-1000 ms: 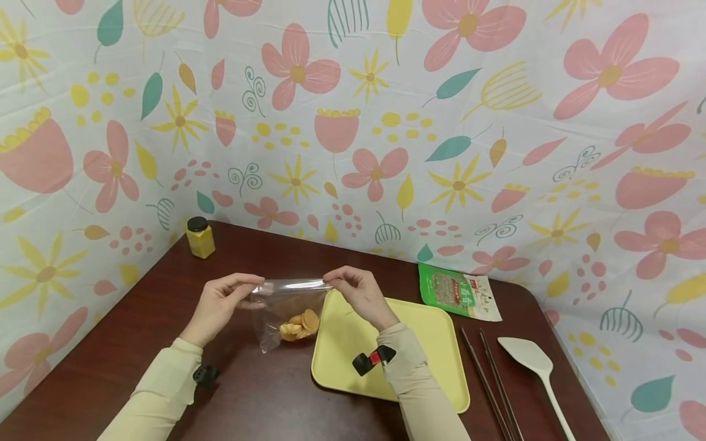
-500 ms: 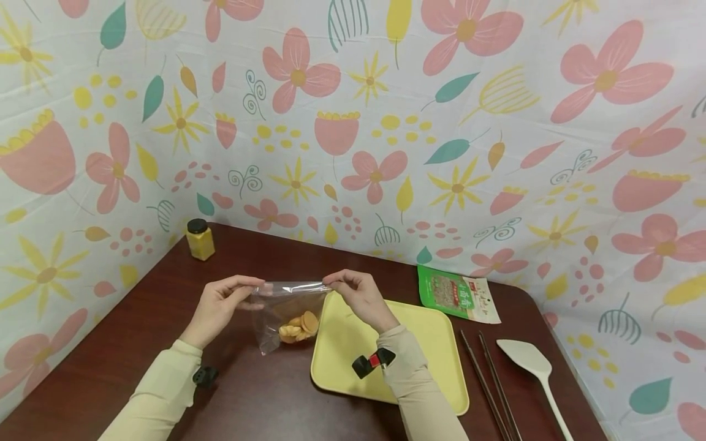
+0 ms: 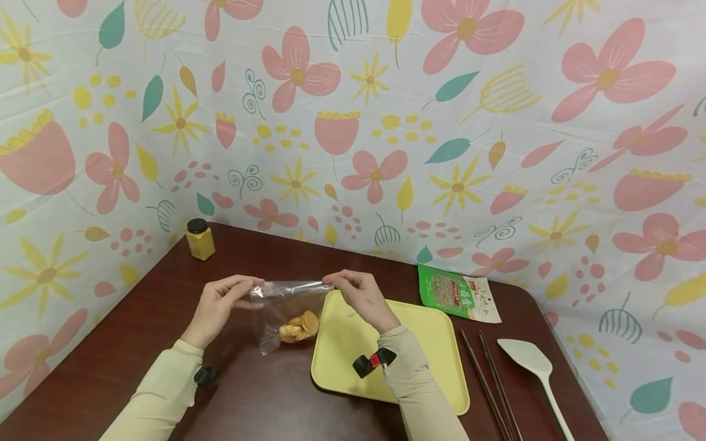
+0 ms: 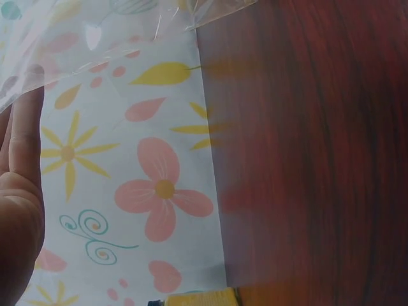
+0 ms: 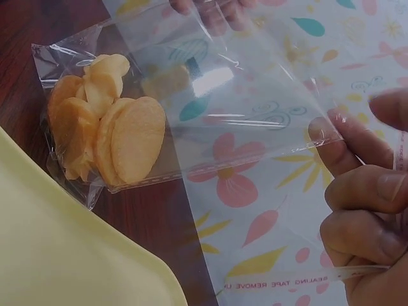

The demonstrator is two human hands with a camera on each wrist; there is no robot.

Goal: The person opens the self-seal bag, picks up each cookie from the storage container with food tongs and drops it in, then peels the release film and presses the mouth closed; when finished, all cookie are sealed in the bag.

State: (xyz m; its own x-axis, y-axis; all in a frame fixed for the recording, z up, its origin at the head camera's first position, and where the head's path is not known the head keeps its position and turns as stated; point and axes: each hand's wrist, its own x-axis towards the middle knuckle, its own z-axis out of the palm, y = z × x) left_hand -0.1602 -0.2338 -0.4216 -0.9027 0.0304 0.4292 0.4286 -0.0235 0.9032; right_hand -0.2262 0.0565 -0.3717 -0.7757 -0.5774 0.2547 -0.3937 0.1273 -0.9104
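A clear plastic bag [image 3: 276, 309] with several golden oval cookies [image 5: 137, 140] at its bottom hangs between my two hands in the head view. My left hand [image 3: 217, 306] pinches its upper left corner between thumb and fingertips. At the upper right corner, the thumb and index finger of my right hand [image 3: 366, 303] pinch the bag's top edge. A thin clear strip with red "sealing tape" lettering [image 5: 287, 282] runs from the curled fingers of the right hand in the right wrist view. In the left wrist view only part of the left hand [image 4: 22, 185] shows.
A yellow tray [image 3: 436, 349] lies under the right forearm. Right of it are long metal tongs or chopsticks [image 3: 488, 383] and a white spatula [image 3: 535, 361]. A green seasoning packet [image 3: 455, 294] lies behind the tray. A yellow jar with a black lid [image 3: 200, 240] stands at the back left.
My left fingertips have shifted slightly at the bag's upper left corner, and the film there creases differently. The right hand and the cookies have stayed nearly still.
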